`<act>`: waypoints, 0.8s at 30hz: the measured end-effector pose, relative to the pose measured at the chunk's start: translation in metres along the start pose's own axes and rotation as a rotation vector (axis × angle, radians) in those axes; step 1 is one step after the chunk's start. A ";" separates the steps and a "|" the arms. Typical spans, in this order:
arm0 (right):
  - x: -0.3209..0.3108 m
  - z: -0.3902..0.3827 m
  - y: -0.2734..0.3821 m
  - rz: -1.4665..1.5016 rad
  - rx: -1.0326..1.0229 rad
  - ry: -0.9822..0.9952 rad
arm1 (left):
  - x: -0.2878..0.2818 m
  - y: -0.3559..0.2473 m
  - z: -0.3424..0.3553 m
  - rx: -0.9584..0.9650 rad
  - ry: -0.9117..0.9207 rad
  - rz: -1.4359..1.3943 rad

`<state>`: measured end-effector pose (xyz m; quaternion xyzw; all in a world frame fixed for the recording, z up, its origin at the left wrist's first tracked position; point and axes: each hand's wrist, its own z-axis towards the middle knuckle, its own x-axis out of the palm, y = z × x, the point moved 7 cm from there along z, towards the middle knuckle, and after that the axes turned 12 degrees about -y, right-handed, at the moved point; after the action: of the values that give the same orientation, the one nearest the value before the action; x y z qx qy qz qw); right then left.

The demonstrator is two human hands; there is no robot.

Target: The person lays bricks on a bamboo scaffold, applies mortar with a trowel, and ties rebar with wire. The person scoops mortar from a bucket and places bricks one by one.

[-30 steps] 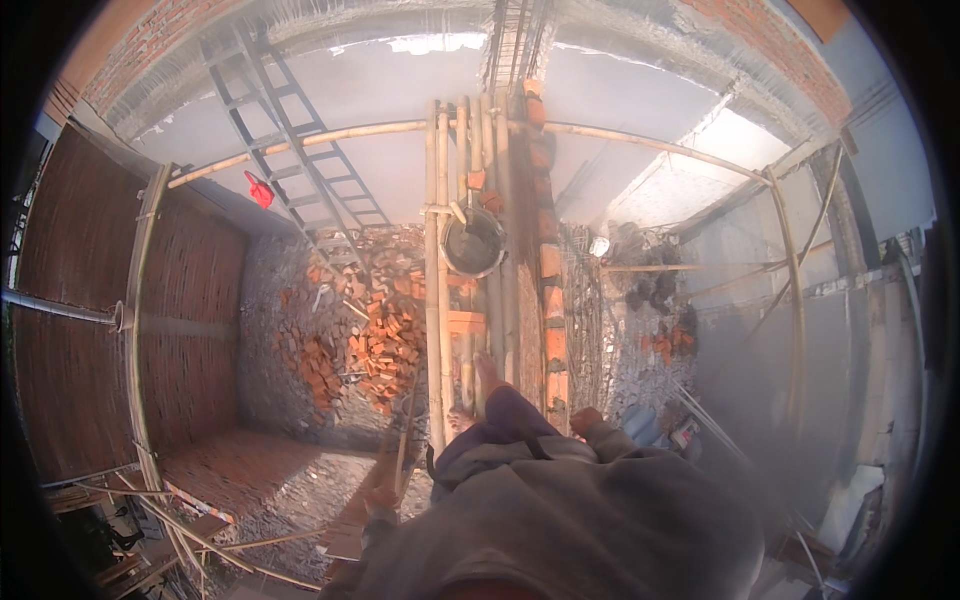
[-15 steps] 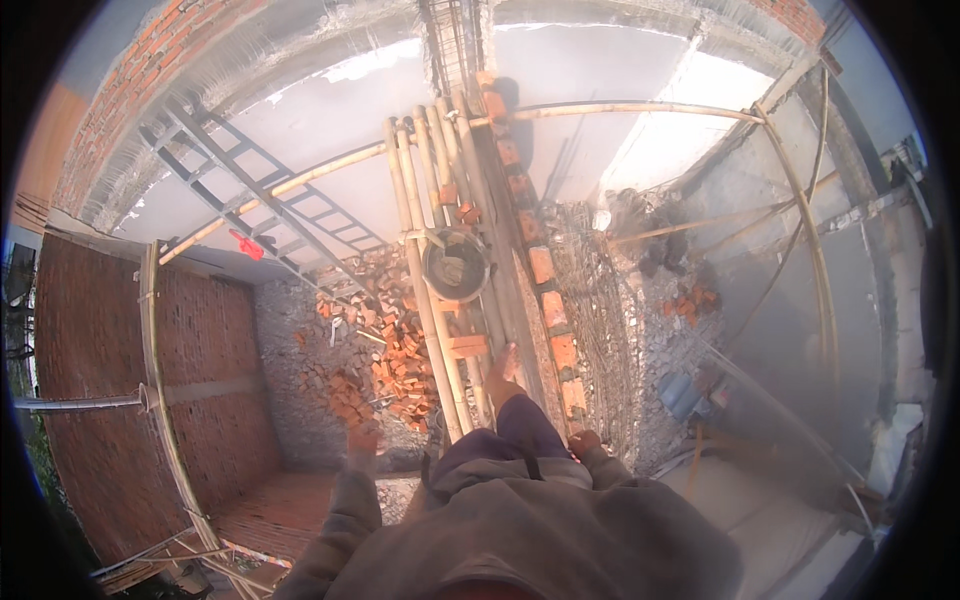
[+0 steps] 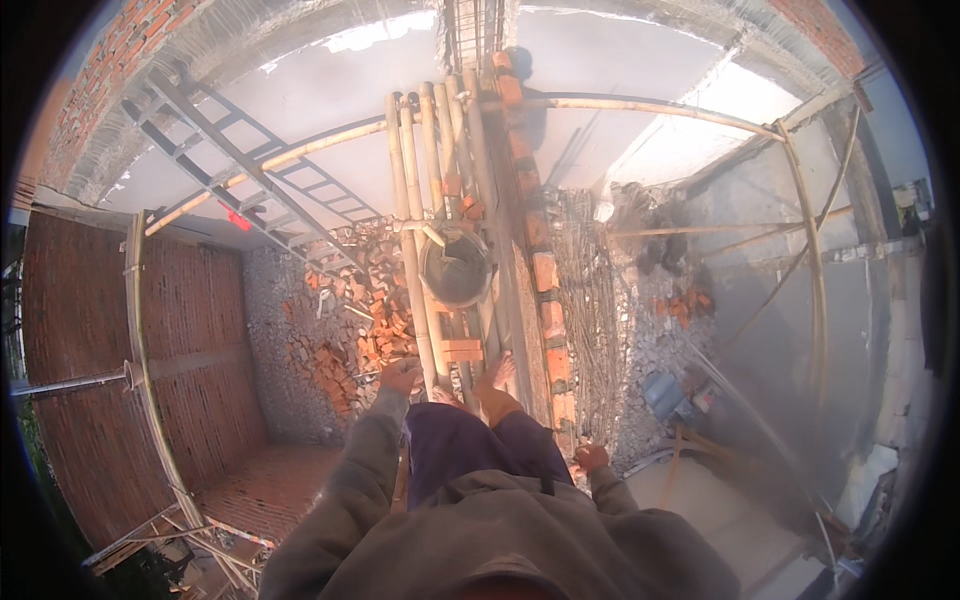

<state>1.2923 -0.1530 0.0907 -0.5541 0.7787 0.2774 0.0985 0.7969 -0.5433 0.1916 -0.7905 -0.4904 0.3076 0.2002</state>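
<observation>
My left hand (image 3: pixel 402 376) hangs beside the bamboo poles (image 3: pixel 412 190), fingers loosely parted, nothing visible in it. At the near end of a row of bricks (image 3: pixel 553 320) on a wall top, my right hand (image 3: pixel 591 458) is low with curled fingers. Whatever it may hold is too small to make out. My bare feet (image 3: pixel 500 372) stand on the poles. Ahead of them sits a round bucket (image 3: pixel 455 270) of grey mortar, a pale handle-like piece at its rim. Loose orange bricks (image 3: pixel 462 350) lie across the poles between bucket and feet.
Far below on the left are heaped broken bricks (image 3: pixel 385 325) and a leaning metal ladder (image 3: pixel 235 155). A bamboo crossbar (image 3: pixel 640 104) runs along the far wall. Rubble and a blue container (image 3: pixel 668 396) lie below on the right. A long wooden board (image 3: pixel 515 250) edges the brick row.
My body has tilted and a second foot now shows on the poles. My left hand has moved forward and right, closer to the poles; my right hand sits slightly lower.
</observation>
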 end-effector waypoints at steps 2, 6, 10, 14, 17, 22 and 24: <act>-0.008 -0.003 -0.008 0.094 0.049 -0.015 | 0.023 0.020 -0.007 -0.062 0.073 0.049; 0.006 -0.012 -0.001 -0.770 -0.825 0.090 | 0.053 0.064 -0.013 -0.139 0.083 0.015; 0.019 -0.018 -0.023 -1.123 -1.054 0.011 | 0.059 0.096 -0.006 -0.106 0.083 -0.140; 0.007 -0.025 -0.023 -0.539 -0.303 -0.009 | 0.036 0.121 0.010 -0.090 -0.005 -0.071; 0.006 -0.049 0.001 -0.320 -0.053 0.025 | 0.019 0.142 0.022 -0.119 0.003 -0.194; 0.016 -0.060 0.063 -0.526 -0.491 0.130 | -0.007 0.187 0.039 -0.188 -0.155 -0.184; 0.010 -0.046 0.046 -0.164 -0.104 0.082 | -0.013 0.196 0.037 -0.267 -0.204 -0.201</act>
<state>1.2533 -0.1758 0.1392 -0.6312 0.7186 0.2857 0.0600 0.8946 -0.6408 0.0473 -0.7219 -0.6209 0.2967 0.0723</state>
